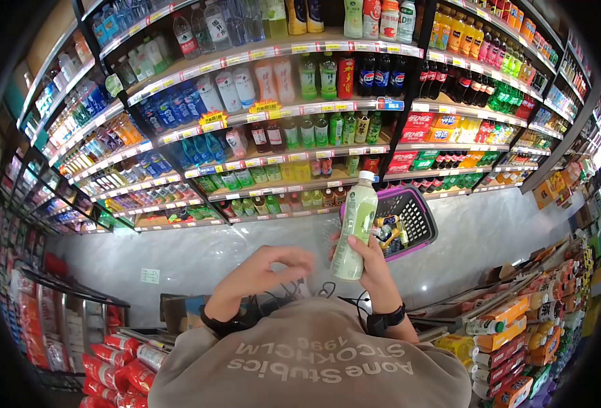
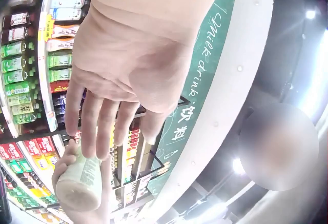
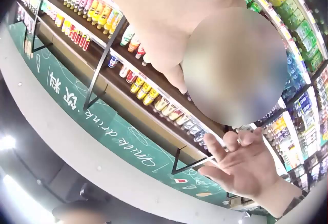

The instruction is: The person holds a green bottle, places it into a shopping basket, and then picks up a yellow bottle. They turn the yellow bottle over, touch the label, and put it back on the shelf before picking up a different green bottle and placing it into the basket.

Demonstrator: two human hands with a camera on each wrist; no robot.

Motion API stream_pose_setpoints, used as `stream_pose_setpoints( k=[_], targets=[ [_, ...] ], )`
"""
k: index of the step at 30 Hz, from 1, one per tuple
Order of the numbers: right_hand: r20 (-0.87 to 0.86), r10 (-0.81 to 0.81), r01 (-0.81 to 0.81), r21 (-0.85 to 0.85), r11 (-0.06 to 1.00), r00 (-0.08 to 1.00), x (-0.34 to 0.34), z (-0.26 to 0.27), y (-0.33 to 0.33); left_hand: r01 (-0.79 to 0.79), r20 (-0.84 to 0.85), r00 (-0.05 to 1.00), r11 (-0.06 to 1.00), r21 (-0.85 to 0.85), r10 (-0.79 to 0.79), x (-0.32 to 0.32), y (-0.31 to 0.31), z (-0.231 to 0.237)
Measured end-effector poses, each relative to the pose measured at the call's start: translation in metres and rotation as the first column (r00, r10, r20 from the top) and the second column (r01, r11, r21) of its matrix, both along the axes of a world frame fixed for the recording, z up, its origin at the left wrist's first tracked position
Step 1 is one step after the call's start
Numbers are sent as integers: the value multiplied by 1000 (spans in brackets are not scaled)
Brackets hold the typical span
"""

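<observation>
In the head view my right hand (image 1: 374, 266) grips a pale green plastic bottle (image 1: 356, 228) with a white cap, held upright with a slight tilt. Thumb and fingers wrap round its lower half. My left hand (image 1: 263, 270) is raised to the left of the bottle, apart from it, with nothing in it. The left wrist view shows that left palm (image 2: 128, 70) with fingers extended, and the bottle's base (image 2: 79, 190) beyond the fingertips. In the right wrist view the left hand (image 3: 246, 170) has loosely bent fingers; a blurred disc covers part of the right hand (image 3: 159, 24).
A black shopping basket (image 1: 416, 221) with a purple rim stands on the grey floor (image 1: 144, 248), holding several packaged items (image 1: 392, 231). Drink shelves (image 1: 266, 109) curve across the front. Stacked cartons (image 1: 508, 340) are at the right, red bags (image 1: 117, 367) at the left.
</observation>
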State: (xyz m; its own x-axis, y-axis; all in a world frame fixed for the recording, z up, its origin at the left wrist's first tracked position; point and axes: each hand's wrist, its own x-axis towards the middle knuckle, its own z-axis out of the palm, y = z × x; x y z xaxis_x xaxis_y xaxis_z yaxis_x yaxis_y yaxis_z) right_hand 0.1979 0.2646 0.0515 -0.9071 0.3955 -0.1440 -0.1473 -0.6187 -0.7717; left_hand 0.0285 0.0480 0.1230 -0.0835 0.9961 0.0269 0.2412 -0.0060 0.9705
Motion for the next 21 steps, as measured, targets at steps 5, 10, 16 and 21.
stream_pose_setpoints(
  k=[5,10,16,21],
  targets=[
    [-173,99,-62,207,976,980,-7,28,-13,-412,314,885,894,177,345,12,7,-26],
    [-405,548,-496,233,836,732,-7,69,-8,-539,721,615,838,88,319,-3,-34,-18],
    [-262,683,-565,403,720,682,-37,55,-12,-803,798,234,574,-164,555,-14,-65,-54],
    [-179,633,-578,280,767,753,-61,39,-34,-850,647,242,480,-218,723,5,-74,-55]
  ],
)
